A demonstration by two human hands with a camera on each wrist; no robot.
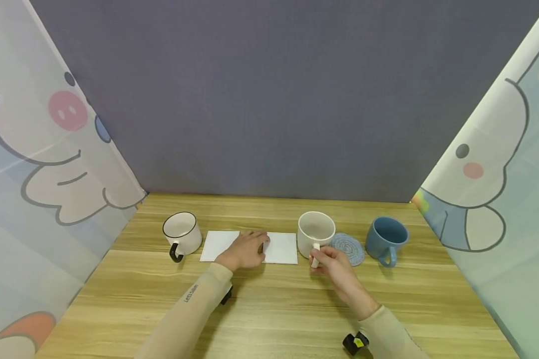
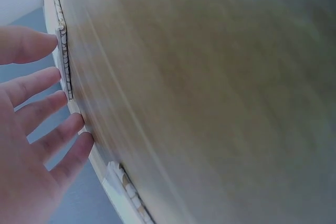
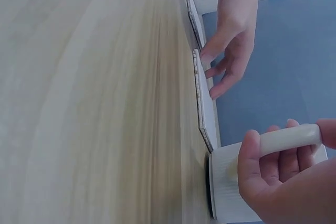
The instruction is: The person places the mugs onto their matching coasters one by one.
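White mug [image 1: 315, 233] — handle in right hand [image 1: 337, 267]

Wooden table [image 1: 274, 309], light grain, is set against a grey backdrop. Laid on it in a row, left to right: white mug with black rim and handle [image 1: 182, 234], two white square coasters [image 1: 249, 247] side by side, plain white mug [image 1: 316, 234], blue woven round coaster [image 1: 348, 248], blue mug [image 1: 386, 239].

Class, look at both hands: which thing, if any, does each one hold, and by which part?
The right hand grips the cream mug by its handle. The left hand holds nothing; its fingers rest on the white square coasters.
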